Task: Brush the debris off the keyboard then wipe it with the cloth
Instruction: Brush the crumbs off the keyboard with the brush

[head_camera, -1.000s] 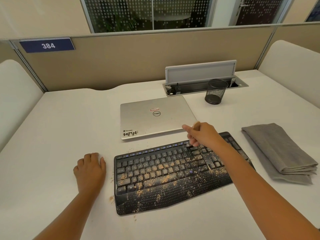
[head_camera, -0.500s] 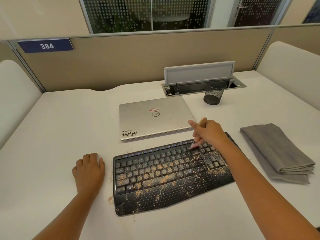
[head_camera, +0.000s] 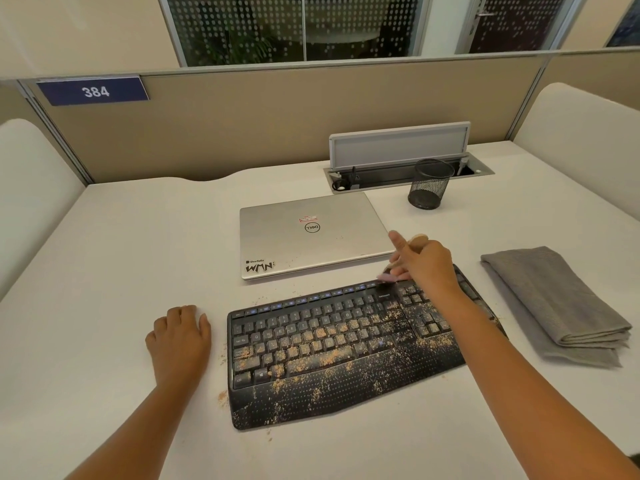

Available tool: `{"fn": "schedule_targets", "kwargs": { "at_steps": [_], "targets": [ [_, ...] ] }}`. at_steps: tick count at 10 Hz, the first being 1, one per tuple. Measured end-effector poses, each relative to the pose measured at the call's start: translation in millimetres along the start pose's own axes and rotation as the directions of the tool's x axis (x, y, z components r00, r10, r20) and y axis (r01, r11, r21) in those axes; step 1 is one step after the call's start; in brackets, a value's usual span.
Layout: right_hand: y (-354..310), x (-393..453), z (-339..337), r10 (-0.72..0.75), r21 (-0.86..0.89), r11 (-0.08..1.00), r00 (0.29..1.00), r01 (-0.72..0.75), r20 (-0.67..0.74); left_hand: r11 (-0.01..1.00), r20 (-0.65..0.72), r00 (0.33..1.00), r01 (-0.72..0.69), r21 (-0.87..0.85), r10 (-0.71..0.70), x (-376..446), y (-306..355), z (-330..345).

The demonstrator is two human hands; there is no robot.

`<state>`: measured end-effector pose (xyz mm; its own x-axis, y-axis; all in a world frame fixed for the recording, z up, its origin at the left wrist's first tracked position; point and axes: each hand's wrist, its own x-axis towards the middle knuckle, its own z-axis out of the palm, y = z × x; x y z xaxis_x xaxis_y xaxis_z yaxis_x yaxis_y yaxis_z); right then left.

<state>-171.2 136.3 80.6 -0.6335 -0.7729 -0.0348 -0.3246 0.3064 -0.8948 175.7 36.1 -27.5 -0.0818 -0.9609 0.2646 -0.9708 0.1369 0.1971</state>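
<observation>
Black dotted keyboard (head_camera: 346,344) speckled with tan debris (head_camera: 322,358); grey cloth (head_camera: 554,299); silver laptop (head_camera: 311,233).

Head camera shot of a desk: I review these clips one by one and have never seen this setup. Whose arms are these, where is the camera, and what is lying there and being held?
There is no machine here. A person wears one wide-angle camera on the head, looking forward and down, so both arms reach in from the bottom edge.

The right hand grips a small brush with a wooden handle, its bristles at the far edge of the black keyboard. The keyboard is strewn with tan debris, thickest on the lower keys and the palm rest. The left hand rests on the white desk just left of the keyboard, holding nothing.

Behind the keyboard lies a closed silver laptop, and further back stands a black mesh cup. A folded grey cloth lies to the right, untouched.
</observation>
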Motion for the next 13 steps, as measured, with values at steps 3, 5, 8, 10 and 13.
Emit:
{"fn": "schedule_targets", "kwargs": {
  "at_steps": [3, 5, 8, 10, 13],
  "targets": [
    [5, -9, -4, -0.05, -0.073, 0.996, 0.993, 0.042, -0.104, 1.0, 0.004, 1.0, -0.01, 0.003, 0.01, 0, 0, -1],
    [15, -17, 1, -0.025, -0.015, 1.0, 0.998, 0.024, -0.062, 1.0, 0.017, 1.0, -0.007, 0.016, 0.006, 0, 0, -1],
    [13, -10, -5, -0.004, 0.009, 1.0, 1.0, 0.004, 0.011, 1.0, 0.016, 1.0, -0.003, 0.023, 0.002, -2, 2, -2],
    [19, -10, -6, -0.002, -0.276, 0.961, 0.999, 0.015, 0.048, 1.0, 0.016, 1.0, -0.006, 0.027, 0.006, -2, 2, -3],
    [19, -14, -8, -0.06, -0.064, 0.996, 0.996, 0.064, 0.065, 0.999, 0.011, 1.0, -0.011, 0.036, 0.011, -2, 1, -3]
  ]
}}
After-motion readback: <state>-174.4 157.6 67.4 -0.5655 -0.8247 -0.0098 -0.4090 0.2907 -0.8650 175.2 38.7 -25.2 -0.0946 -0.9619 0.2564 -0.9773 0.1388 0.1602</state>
